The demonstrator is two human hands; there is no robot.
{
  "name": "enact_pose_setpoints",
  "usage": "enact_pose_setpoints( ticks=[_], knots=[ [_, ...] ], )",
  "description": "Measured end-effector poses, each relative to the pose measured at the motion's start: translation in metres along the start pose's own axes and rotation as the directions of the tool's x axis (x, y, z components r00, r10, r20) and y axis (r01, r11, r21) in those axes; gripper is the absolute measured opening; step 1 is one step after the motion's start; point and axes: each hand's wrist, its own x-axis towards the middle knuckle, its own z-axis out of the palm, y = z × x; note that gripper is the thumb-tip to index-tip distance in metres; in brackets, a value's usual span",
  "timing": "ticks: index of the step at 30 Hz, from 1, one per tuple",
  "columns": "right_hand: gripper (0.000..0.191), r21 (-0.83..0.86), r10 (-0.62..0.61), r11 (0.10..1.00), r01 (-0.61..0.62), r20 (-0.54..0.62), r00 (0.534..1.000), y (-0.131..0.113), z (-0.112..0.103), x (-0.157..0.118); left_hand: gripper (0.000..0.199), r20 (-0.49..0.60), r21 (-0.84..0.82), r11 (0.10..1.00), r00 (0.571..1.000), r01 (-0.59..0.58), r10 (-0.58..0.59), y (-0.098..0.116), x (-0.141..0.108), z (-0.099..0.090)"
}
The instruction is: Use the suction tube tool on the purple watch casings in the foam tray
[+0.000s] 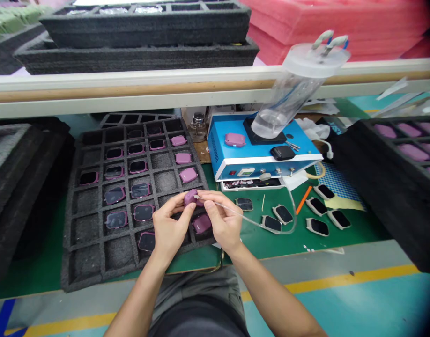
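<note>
Left hand (169,229): fingers curled, pinching a rounded mauve plastic watch case (190,197), long axis near level | right hand (220,220): fingertips pinching a thin clear plastic tube (252,221), tip pointing 9 o'clock at the case | dark grey foam tray (95,276): 9 o'clock | blue metal tester box (220,152): 1 o'clock

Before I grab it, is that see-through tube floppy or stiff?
The clear plastic tube looks fairly floppy, since it sags in a loose curve over the green mat. It's probably light too: the right hand pinches it with just its fingertips.
</note>
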Motion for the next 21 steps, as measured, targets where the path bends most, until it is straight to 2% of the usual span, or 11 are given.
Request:
enact_pose_setpoints(
  ticks=[21],
  knots=[
    [0.012,-0.027,0.026,0.999,-0.026,0.011,1.000,0.0002,-0.0008,-0.0003,0.029,0.002,0.014,1.000,1.000,0.005,-0.005,0.0007,-0.0006,-0.0003]
  ],
)
